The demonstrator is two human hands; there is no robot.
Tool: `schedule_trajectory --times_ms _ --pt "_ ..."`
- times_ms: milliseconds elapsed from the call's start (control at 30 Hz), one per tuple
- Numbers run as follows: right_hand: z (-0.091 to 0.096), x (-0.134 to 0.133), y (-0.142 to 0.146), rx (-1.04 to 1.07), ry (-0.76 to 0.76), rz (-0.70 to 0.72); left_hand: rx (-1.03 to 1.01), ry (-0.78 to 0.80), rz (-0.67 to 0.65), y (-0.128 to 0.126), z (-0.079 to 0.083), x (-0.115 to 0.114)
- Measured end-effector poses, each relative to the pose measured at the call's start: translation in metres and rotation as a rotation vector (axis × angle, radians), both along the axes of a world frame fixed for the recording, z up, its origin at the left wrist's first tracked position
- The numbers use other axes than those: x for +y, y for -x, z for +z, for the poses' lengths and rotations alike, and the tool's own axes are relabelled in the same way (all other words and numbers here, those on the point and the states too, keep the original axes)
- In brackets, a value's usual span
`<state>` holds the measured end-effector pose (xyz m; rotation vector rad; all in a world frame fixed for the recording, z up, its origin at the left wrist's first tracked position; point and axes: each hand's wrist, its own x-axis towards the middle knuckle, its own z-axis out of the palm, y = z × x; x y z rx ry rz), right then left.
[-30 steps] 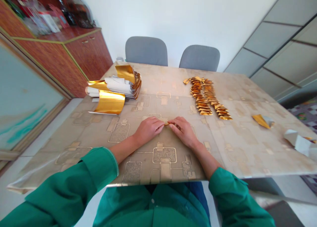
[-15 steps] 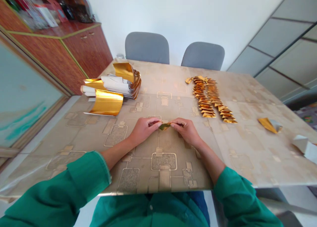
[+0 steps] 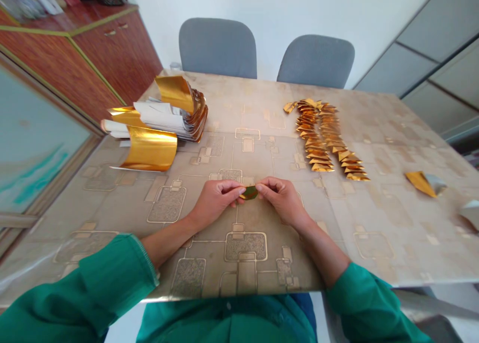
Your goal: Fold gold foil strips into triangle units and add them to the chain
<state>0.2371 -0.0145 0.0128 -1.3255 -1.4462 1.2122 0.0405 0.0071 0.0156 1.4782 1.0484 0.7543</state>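
left hand (image 3: 216, 201) and right hand (image 3: 282, 200) pinch a small folded gold foil piece (image 3: 250, 193) between the fingers (image 3: 232, 187), over the patterned tabletop (image 3: 377, 223). to the left lies a curled bundle of gold-backed sheets (image 3: 157, 128). ahead runs a double row of folded gold foil units (image 3: 322, 133). far right, one loose gold piece (image 3: 424, 183). two grey chairs (image 3: 217, 46) stand beyond.

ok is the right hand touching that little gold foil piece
Touching: the head view shows the right hand with its fingertips pressed on the end of the gold foil piece.
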Motion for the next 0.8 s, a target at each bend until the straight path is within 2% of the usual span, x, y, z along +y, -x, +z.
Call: schedule_trajectory --times_ms 333,433,533,633,800 --pt "0.0 0.0 -0.007 -0.014 -0.04 0.054 -0.013 0.02 -0.016 0.0 0.0 0.0" --pt "0.003 0.0 -0.007 -0.071 -0.058 0.069 -0.026 -0.069 0.022 -0.002 -0.003 -0.005" --pt "0.004 -0.001 -0.004 -0.122 -0.16 0.052 -0.011 -0.193 0.035 -0.003 -0.007 -0.009" --pt "0.001 -0.001 -0.003 -0.102 -0.194 0.062 -0.012 -0.254 0.027 -0.004 -0.01 -0.011" --pt "-0.005 0.0 -0.008 -0.007 -0.142 0.086 -0.018 -0.188 -0.017 -0.003 -0.009 -0.008"
